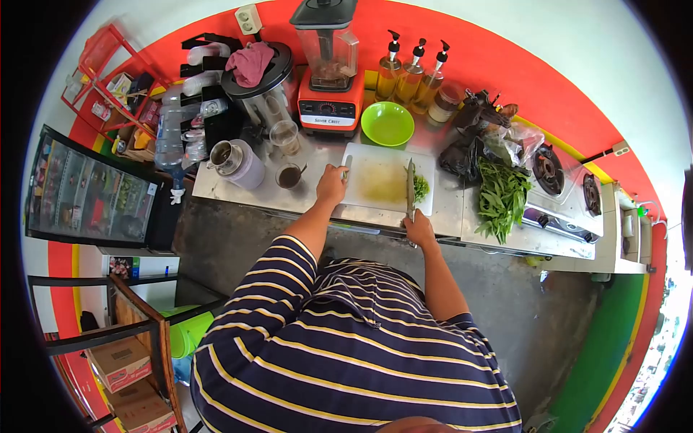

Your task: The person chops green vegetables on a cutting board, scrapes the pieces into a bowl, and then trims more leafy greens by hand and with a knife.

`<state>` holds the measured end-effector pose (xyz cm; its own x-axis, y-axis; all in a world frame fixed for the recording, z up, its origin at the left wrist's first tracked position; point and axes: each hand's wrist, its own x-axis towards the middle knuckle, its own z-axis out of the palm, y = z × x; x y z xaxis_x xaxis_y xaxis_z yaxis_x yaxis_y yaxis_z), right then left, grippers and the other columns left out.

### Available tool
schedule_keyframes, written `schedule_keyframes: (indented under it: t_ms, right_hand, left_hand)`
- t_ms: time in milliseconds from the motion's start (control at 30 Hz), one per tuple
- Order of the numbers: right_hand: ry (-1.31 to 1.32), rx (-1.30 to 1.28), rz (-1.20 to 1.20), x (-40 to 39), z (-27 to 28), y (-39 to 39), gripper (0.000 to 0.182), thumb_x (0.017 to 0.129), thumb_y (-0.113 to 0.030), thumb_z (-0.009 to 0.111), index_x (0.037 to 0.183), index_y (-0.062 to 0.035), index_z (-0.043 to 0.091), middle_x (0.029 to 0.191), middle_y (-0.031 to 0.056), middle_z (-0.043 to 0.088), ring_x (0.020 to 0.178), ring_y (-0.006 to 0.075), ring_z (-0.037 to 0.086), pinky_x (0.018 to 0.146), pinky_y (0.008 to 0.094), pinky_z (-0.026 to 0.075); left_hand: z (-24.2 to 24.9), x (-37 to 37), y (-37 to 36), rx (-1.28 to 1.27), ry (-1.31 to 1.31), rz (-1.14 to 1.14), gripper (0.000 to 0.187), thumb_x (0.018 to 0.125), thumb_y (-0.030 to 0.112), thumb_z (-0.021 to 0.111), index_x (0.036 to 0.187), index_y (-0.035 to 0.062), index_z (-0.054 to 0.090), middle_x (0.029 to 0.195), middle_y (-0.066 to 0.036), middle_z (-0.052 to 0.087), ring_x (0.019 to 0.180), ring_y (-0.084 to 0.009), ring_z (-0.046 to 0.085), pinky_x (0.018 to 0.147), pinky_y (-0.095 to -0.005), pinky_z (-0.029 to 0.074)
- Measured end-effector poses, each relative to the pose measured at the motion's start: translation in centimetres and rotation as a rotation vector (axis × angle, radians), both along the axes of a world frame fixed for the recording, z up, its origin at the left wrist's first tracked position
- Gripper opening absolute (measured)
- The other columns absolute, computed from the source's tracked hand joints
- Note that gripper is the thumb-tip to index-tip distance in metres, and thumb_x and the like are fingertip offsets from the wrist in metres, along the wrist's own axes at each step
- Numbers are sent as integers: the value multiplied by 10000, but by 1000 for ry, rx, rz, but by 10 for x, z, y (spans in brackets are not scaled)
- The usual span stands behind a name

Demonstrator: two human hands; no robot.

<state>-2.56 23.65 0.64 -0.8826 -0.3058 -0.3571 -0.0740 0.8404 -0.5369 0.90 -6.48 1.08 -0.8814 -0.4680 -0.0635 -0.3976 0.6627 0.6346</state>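
Observation:
A white cutting board [372, 162] lies on the steel counter, its middle wet and yellowish-green. My right hand [419, 229] is closed around the handle of a knife [411, 189], whose blade points away from me over the board's right side. Chopped green leaves [421, 190] lie in a small heap against the blade's right side. At the board's left edge, my left hand [332, 185] has its fingers curled onto the rim beside the handle slot. Just behind the board sits a green plate [388, 123].
Left of the board stand a glass of dark drink [289, 175], a clear cup [284, 136] and a metal-topped container [238, 164]. Behind are an orange blender [328, 101] and pump bottles [408, 76]. Rightward lie leafy greens [502, 198], a black bag [462, 157] and a gas stove [567, 191].

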Motion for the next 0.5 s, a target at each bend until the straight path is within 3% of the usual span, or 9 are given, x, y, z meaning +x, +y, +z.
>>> schedule_keyframes:
  t_ms: [67,133,233,367,500]
  right_hand:
    - [-85,-84,-42,-1,-10,4,432,919,-319,636,1132,47,552,1087,343,664,1057,511,627,907,551,498]
    - [-14,-94,-13,3,-10,9,426,918,-309,643,1129,51,556,1069,345,665,1043,515,627,897,553,495]
    - [-12,-150,-36,7,-10,9,408,916,-291,653,1114,54,566,1034,345,668,1017,520,627,880,555,491]
    - [-10,-223,-79,10,-7,3,374,909,-285,659,1083,37,580,995,335,671,989,519,629,867,555,492]
    - [33,-161,-95,14,19,-8,357,907,-282,659,1079,22,587,996,336,667,983,517,627,858,553,493]
  left_hand:
    - [1,2,-1,1,5,-7,332,886,94,696,1204,186,671,1176,-104,570,1054,-320,633,903,-431,530]
    - [1,8,-1,106,84,52,210,862,115,744,1064,109,687,1071,-107,609,1006,-306,636,866,-414,517]
    - [-28,8,-7,152,239,53,151,851,117,763,982,96,692,1018,-94,612,933,-293,643,826,-410,520]
    - [-26,3,-4,201,273,92,117,850,106,759,948,68,706,982,-106,633,903,-295,649,820,-414,520]
    - [-2,-11,16,204,335,-53,108,849,94,751,937,37,725,929,-137,688,827,-306,678,776,-406,536]
